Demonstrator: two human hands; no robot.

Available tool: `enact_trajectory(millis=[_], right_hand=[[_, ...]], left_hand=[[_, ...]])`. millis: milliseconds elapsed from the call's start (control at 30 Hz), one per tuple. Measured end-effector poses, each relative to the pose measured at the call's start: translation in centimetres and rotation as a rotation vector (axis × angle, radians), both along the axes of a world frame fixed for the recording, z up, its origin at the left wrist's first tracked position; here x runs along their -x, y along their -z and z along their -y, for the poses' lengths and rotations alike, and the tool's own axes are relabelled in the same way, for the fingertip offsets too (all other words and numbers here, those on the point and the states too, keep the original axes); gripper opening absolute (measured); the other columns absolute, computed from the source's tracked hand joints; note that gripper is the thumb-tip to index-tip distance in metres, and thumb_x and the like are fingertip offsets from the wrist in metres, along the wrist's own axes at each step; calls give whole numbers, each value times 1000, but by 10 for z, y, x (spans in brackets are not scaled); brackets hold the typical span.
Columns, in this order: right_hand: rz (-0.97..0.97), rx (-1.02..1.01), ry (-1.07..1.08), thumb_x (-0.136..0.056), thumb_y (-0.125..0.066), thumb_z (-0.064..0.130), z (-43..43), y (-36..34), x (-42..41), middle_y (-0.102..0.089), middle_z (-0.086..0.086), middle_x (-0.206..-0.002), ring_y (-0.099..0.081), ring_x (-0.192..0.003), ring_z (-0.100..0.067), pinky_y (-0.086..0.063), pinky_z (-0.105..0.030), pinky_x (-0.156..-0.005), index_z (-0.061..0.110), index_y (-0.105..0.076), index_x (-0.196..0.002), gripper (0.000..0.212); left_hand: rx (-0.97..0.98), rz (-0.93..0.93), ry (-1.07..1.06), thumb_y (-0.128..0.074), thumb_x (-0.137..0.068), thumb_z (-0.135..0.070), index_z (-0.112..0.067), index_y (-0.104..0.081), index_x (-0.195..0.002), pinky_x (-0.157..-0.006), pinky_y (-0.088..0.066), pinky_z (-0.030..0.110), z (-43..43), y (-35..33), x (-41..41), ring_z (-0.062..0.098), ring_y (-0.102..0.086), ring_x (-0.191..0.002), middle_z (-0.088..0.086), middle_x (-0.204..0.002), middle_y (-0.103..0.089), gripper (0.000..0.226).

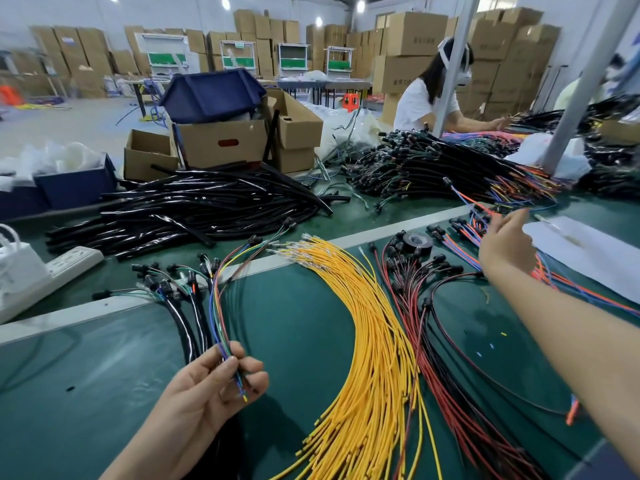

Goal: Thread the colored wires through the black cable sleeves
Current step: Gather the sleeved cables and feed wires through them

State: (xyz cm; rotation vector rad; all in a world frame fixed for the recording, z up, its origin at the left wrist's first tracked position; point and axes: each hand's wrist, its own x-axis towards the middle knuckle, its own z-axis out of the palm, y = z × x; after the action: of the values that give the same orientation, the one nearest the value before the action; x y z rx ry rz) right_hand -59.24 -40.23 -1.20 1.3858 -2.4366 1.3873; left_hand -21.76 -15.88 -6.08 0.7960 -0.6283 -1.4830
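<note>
Writing on cardboard boxes point(412, 32) is too blurred to read; left hand point(207, 389) pinches colored wires point(216, 306), right hand point(505, 244) hovers with fingers apart above orange and blue wires point(459, 243)

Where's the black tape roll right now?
Head view, right of centre: the tape roll lies flat on the mat, at the far end of the red wires, between the tips of the yellow wires and the right hand.

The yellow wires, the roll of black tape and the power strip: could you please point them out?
yellow wires point(367, 327), head view, middle of the bundle.
roll of black tape point(418, 247), head view, its near edge.
power strip point(71, 259), head view, its top face.
</note>
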Motion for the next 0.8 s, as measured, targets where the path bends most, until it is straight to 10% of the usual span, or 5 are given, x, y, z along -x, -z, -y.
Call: enact_trajectory(millis=[233,433,633,800], right_hand=[[-156,100,-271,-93,-50,43,1,-99,-53,-49,-18,-63,-51,-71,-36,-22,-33,-60,9,-43,-56,51],[466,536,-738,-102,-31,43,-51,-158,-139,-45,3,-54,-42,-43,-6,-43,-20,-60,15,-44,-62,50],[1399,-17,-1217,-102,-32,41,-105,-93,-191,-63,-1,-59,-55,-46,-12,-44,-17,-41,15,-44,-64,48],[1199,-525,-1292,-100,-32,46,-111,-26,-226,-59,2,-56,-53,-40,-13,-39,-17,-37,18,-39,-61,48]], left_hand=[[-6,57,22,-52,-79,-5,-1,-62,-92,-68,-58,39,2,-6,8,24,-62,-55,21,-76,-64,17],[-36,62,-22,-51,-81,-9,-4,-56,-95,-63,-57,35,0,-6,6,16,-58,-52,17,-77,-66,16],[-76,-14,-7,-50,-82,-9,-5,-51,-90,-66,-57,38,0,2,1,17,-56,-52,16,-72,-61,9],[-92,10,73,-51,-84,-9,-5,-47,-87,-66,-56,44,5,-2,-2,35,-68,-65,29,-87,-67,6]])
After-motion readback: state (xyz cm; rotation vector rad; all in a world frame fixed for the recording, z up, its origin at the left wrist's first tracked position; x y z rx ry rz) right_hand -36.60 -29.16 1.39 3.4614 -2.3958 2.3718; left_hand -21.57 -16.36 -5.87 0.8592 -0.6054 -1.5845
